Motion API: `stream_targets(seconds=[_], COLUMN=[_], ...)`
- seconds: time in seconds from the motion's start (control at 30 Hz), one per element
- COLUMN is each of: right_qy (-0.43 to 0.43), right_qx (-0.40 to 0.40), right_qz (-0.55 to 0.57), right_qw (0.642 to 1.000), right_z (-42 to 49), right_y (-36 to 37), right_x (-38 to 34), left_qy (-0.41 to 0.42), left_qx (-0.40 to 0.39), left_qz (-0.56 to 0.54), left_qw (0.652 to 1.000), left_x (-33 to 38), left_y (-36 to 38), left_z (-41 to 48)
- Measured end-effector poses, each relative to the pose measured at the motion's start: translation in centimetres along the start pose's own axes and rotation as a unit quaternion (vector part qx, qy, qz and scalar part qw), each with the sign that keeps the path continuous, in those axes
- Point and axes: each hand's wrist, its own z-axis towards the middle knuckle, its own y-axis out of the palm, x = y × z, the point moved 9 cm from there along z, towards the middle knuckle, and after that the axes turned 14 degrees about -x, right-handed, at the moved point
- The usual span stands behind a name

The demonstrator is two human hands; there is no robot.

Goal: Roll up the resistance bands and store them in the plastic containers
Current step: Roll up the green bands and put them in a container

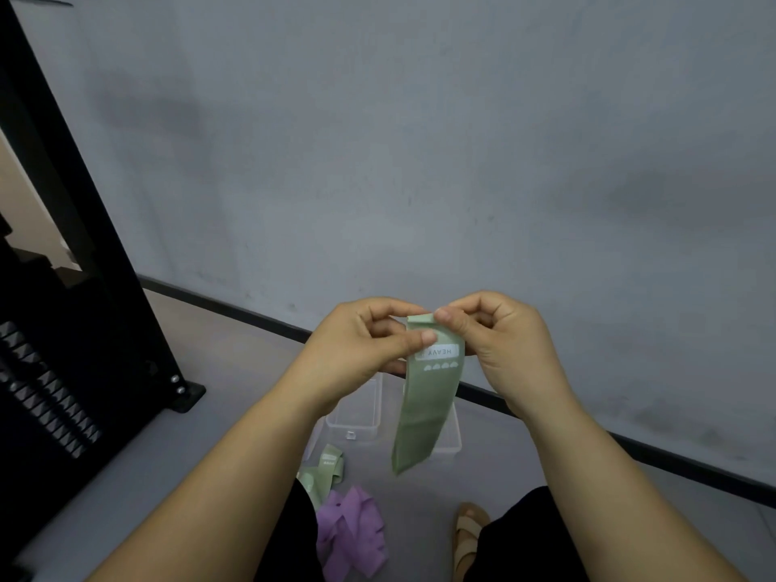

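Observation:
A pale green resistance band (424, 409) marked HEAVY hangs down in front of me, its top edge folded over. My left hand (361, 342) pinches the band's upper left edge between thumb and fingers. My right hand (499, 333) pinches the folded top at the right. Below on the floor stand two clear plastic containers, one (355, 417) to the left and one (449, 438) partly hidden behind the hanging band. More green bands (329, 466) and a heap of purple bands (350, 531) lie on the floor in front of the containers.
A grey wall (420, 140) with a black skirting strip (235, 308) rises just behind the containers. A black metal frame (100, 262) with a bolted foot stands at the left. My knees in black trousers and a sandalled foot (468, 535) are at the bottom.

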Motion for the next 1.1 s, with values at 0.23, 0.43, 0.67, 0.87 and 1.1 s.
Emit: stream_targets(seconds=[0.23, 0.43, 0.67, 0.87, 1.1], right_qy=[-0.013, 0.001, 0.001, -0.015, -0.021], right_qx=[-0.016, -0.034, -0.040, -0.030, -0.026], right_qz=[0.000, 0.049, 0.064, 0.038, 0.006], right_qw=[1.000, 0.998, 0.997, 0.999, 0.999], right_z=[0.0, -0.1, -0.1, -0.4, -0.7], right_y=[0.4, 0.5, 0.4, 0.3, 0.4], right_x=[-0.6, -0.2, -0.2, -0.5, -0.6], left_qy=[0.008, 0.024, 0.034, 0.028, 0.011], left_qx=[0.021, 0.025, 0.036, 0.028, 0.050], left_qz=[-0.003, 0.004, 0.022, 0.026, 0.029], left_qw=[1.000, 0.999, 0.999, 0.999, 0.998], left_x=[0.4, 0.9, 1.1, 1.0, 0.5], left_y=[-0.5, -0.7, -0.6, -0.4, -0.7], left_z=[0.0, 0.1, 0.3, 0.1, 0.3])
